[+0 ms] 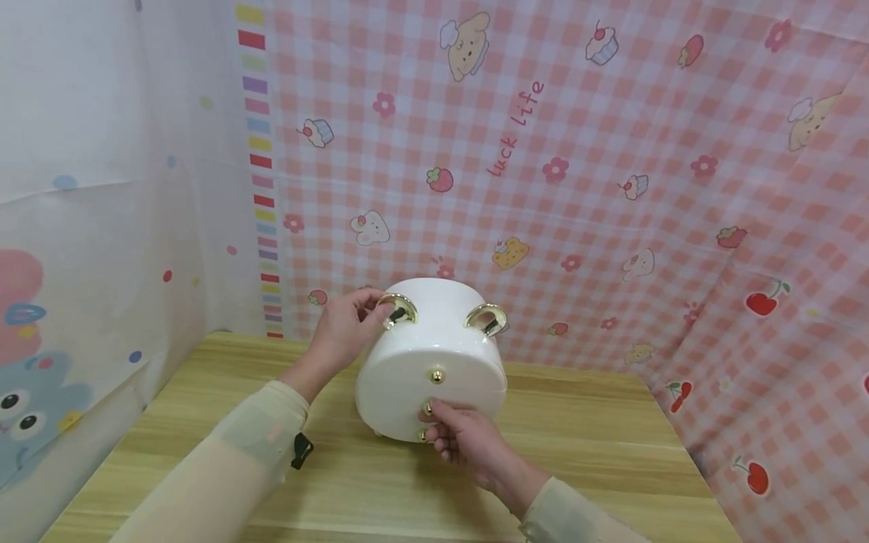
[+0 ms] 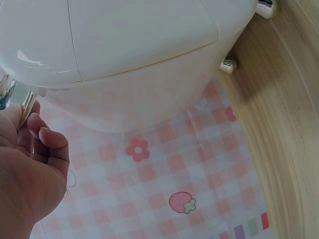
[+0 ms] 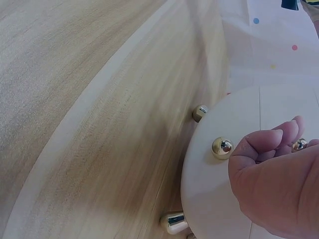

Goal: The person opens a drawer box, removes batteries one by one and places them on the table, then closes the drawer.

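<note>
A glossy white rounded box (image 1: 441, 332) stands on the table, with two gold ear-shaped handles on top and three round gold knobs down its front. My left hand (image 1: 346, 328) pinches the left gold ear (image 1: 407, 303); thumb and fingertips meet on its rim (image 2: 27, 107) in the left wrist view. At the front, my right hand (image 1: 475, 445) has thumb and curled fingers on the middle gold knob (image 1: 428, 408). The top knob (image 1: 437, 375) and the right ear (image 1: 498, 313) are untouched. In the right wrist view the bottom knob (image 3: 222, 148) sits beside my curled fingers.
The box stands on short gold feet (image 2: 228, 65) on a wood-grain table (image 1: 577, 452). Behind it hangs a pink checked cloth (image 1: 434, 151) with cartoon prints. A pale printed cloth (image 1: 102, 226) covers the left side. A black clip (image 1: 302, 450) hangs at my left sleeve.
</note>
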Tool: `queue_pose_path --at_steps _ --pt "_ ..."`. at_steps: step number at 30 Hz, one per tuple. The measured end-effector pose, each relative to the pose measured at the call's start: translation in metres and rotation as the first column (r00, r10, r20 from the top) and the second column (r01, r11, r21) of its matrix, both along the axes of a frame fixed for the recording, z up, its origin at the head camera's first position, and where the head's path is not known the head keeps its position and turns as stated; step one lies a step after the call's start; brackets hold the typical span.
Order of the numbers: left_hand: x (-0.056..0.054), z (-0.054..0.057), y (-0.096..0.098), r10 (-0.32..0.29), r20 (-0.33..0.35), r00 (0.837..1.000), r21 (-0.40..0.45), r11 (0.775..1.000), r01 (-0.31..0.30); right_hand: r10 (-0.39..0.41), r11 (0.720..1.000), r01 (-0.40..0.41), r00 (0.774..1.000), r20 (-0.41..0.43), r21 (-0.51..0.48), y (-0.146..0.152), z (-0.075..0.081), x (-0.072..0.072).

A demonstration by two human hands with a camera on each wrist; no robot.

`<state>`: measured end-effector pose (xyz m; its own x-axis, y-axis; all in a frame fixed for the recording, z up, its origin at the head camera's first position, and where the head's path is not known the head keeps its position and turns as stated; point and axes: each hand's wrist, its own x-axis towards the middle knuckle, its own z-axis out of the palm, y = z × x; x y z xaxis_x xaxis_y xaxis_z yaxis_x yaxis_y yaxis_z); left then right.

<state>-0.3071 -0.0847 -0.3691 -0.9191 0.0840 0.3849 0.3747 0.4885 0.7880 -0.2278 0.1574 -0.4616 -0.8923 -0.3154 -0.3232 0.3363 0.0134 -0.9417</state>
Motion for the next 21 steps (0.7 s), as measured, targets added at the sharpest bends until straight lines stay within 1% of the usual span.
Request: queue_pose_path --at_steps 10,17,21 --pt "-0.001 0.001 0.0 0.003 0.004 1.0 0.002 1.0 -0.003 -0.022 1.0 0.022 1.0 0.008 0.005 -0.002 -0.002 0.001" --pt "-0.001 0.0 0.0 0.005 0.005 1.0 0.008 1.0 -0.005 -0.02 0.999 0.02 1.0 0.003 0.025 -0.002 -0.002 0.007" --pt "-0.001 -0.001 0.0 0.005 -0.014 1.0 0.002 1.0 -0.005 -0.015 1.0 0.015 1.0 -0.003 0.014 -0.003 -0.002 0.011"
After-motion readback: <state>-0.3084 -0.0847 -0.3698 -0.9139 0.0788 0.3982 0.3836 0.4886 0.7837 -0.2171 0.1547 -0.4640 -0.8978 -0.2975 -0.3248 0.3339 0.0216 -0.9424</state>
